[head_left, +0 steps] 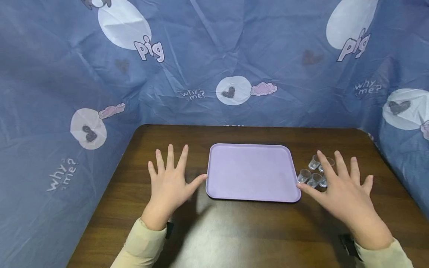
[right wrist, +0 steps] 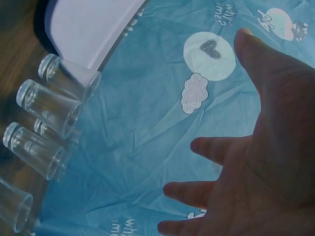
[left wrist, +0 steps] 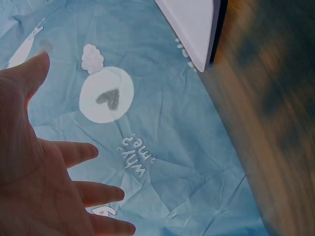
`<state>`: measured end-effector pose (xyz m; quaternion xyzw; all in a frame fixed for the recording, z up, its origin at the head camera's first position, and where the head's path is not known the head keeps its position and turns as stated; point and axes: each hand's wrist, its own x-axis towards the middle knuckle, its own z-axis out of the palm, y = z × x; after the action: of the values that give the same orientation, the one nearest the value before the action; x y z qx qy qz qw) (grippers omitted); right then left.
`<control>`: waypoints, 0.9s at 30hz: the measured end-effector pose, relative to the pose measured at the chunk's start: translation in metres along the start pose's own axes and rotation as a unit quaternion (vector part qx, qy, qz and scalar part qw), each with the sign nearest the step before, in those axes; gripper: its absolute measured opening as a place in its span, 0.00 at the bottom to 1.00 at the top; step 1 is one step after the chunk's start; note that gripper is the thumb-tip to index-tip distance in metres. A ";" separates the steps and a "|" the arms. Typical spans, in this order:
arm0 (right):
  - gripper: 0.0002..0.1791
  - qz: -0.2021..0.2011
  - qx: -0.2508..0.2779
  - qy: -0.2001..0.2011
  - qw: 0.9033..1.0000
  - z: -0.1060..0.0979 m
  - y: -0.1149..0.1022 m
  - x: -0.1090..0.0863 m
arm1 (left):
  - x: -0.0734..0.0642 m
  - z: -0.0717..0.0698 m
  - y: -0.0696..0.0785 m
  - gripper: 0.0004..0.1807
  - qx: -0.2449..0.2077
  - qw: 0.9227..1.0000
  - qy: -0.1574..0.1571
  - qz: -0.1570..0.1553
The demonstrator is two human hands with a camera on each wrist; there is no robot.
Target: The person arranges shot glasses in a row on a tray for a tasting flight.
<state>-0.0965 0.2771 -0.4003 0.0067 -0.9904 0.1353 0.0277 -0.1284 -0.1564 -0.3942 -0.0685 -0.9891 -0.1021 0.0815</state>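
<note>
A light purple rectangular tray (head_left: pixel 252 173) lies on the brown wooden table, its surface bare. To its left my left hand (head_left: pixel 169 186) is held palm down with fingers spread, the thumb tip right at the tray's left edge in the head view. My right hand (head_left: pixel 346 193) is spread likewise on the other side, its thumb tip by the tray's lower right corner. Several small clear shot glasses (head_left: pixel 304 175) stand upright in a cluster right of the tray, partly hidden behind the right hand. In the right wrist view, the glasses (right wrist: pixel 49 108) appear beside the tray's corner. Neither hand holds anything.
The wooden table (head_left: pixel 234 230) has rounded far corners. A blue printed cloth (head_left: pixel 201 67) hangs behind it and along both sides. Pale sleeves (head_left: pixel 144 238) cover the forearms, and a dark band shows at each wrist.
</note>
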 end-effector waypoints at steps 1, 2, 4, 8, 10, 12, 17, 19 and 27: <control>0.62 0.001 0.000 0.001 1.000 0.000 0.000 0.000 | 0.000 0.000 0.000 0.58 -0.002 1.000 -0.004 -0.001; 0.62 0.001 0.000 0.002 1.000 0.000 0.001 -0.001 | -0.001 0.001 0.000 0.58 -0.006 1.000 -0.008 -0.002; 0.63 0.001 0.003 0.004 1.000 -0.001 0.002 -0.002 | -0.001 0.002 0.001 0.59 -0.020 1.000 -0.020 -0.002; 0.64 -0.002 0.013 0.016 1.000 -0.001 0.005 -0.005 | 0.000 0.006 0.000 0.59 -0.109 0.992 -0.060 0.016; 0.65 -0.006 0.022 0.029 0.999 -0.001 0.009 -0.006 | 0.002 0.008 0.000 0.60 -0.160 0.983 -0.081 0.030; 0.65 -0.010 0.032 0.044 0.998 0.001 0.013 -0.007 | 0.004 0.012 0.002 0.60 -0.198 0.974 -0.099 0.039; 0.64 -0.006 0.063 0.055 0.996 0.006 0.028 -0.011 | 0.016 0.029 0.014 0.60 -0.223 0.965 -0.129 0.044; 0.65 -0.002 0.073 0.048 0.996 0.008 0.035 -0.012 | 0.022 0.036 0.018 0.62 -0.224 0.964 -0.137 0.042; 0.66 0.013 0.081 0.032 0.996 0.015 0.060 -0.014 | 0.038 0.050 0.018 0.72 -0.188 0.965 -0.181 0.041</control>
<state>-0.0849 0.3313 -0.4312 -0.0086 -0.9747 0.2158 0.0569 -0.1697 -0.1235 -0.4322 -0.1406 -0.9468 -0.2683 -0.1091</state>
